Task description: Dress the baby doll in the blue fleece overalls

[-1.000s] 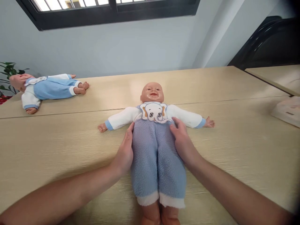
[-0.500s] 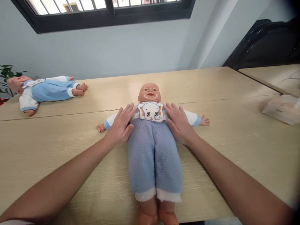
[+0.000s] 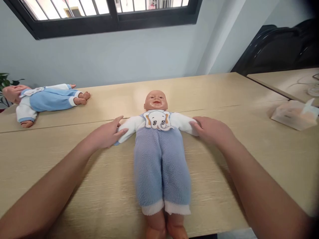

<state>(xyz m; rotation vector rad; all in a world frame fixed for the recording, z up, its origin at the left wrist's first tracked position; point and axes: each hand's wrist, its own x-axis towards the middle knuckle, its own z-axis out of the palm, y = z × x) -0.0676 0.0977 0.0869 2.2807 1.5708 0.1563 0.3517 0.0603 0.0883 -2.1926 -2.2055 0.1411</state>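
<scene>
A baby doll [image 3: 160,159] lies on its back on the wooden table [image 3: 99,192], head away from me, arms spread sideways. It wears fuzzy blue trousers and a white top with an elephant bib [image 3: 157,121]. My left hand [image 3: 106,133] grips the end of the doll's arm on the left, thumb and fingers either side of the white sleeve [image 3: 128,128]. On the right, my right hand [image 3: 213,130] closes round the other forearm near the cuff, its thumb on the sleeve [image 3: 184,122]. Both of the doll's hands are hidden under mine.
A second doll [image 3: 53,99] in similar blue and white clothes lies at the far left, near a green plant [image 3: 4,81]. At the right stands a translucent tissue box [image 3: 291,116]. Black chairs [image 3: 276,49] are behind the table, and a dark-framed window [image 3: 112,20] is above.
Both my hands have slid outward from the doll's chest and shoulders along its arms and closed around the forearms. The view has shifted slightly; the doll stays in place.
</scene>
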